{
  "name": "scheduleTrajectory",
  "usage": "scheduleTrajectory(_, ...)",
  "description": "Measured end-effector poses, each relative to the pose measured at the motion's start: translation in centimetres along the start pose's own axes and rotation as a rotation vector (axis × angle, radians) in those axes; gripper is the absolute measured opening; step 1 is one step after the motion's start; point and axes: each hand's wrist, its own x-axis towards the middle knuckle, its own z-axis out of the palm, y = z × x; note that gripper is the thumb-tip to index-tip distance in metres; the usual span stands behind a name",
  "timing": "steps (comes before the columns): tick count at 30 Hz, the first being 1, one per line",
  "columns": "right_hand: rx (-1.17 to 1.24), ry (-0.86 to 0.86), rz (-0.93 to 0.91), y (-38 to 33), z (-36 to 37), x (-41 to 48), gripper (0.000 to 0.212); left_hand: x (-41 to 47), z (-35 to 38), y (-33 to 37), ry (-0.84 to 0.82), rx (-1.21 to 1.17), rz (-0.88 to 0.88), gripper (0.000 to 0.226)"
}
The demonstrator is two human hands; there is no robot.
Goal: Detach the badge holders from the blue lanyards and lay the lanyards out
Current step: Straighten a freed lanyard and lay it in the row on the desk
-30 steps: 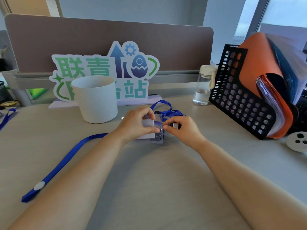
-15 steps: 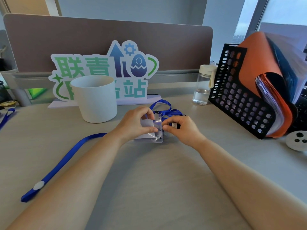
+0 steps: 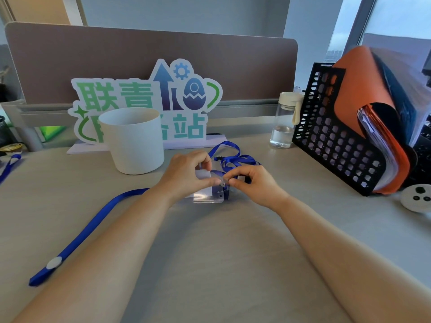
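Note:
A clear plastic badge holder (image 3: 206, 194) with a white card inside stands tilted on the desk at centre. My left hand (image 3: 186, 173) pinches its top edge between thumb and fingers. My right hand (image 3: 251, 183) pinches the metal clip where a bunched blue lanyard (image 3: 233, 157) joins the holder. That lanyard loops up behind both hands. A second blue lanyard (image 3: 81, 231) lies stretched out flat on the left, running under my left forearm, with a white round tab near its lower end.
A white cup (image 3: 133, 139) stands just left of my hands before a green and blue sign (image 3: 144, 99). A water bottle (image 3: 285, 120) and a black file holder (image 3: 338, 134) with orange folders stand at right. A white round object (image 3: 417, 199) lies far right.
Both hands keep their hold at the clip and holder; only slight finger movement shows. The flat lanyard on the left has not moved.

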Motion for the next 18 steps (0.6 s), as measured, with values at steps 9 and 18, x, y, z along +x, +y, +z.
scheduleTrajectory(9, 0.06, 0.022, 0.036, -0.5, 0.1, -0.2, 0.015, -0.1, -0.2, 0.8, 0.046, 0.144, 0.005, 0.041)
scheduleTrajectory(18, -0.004, 0.044, 0.062, -0.5, 0.3, 0.0, 0.007, 0.1, -0.4, 1.5, 0.006, 0.256, 0.038, 0.029)
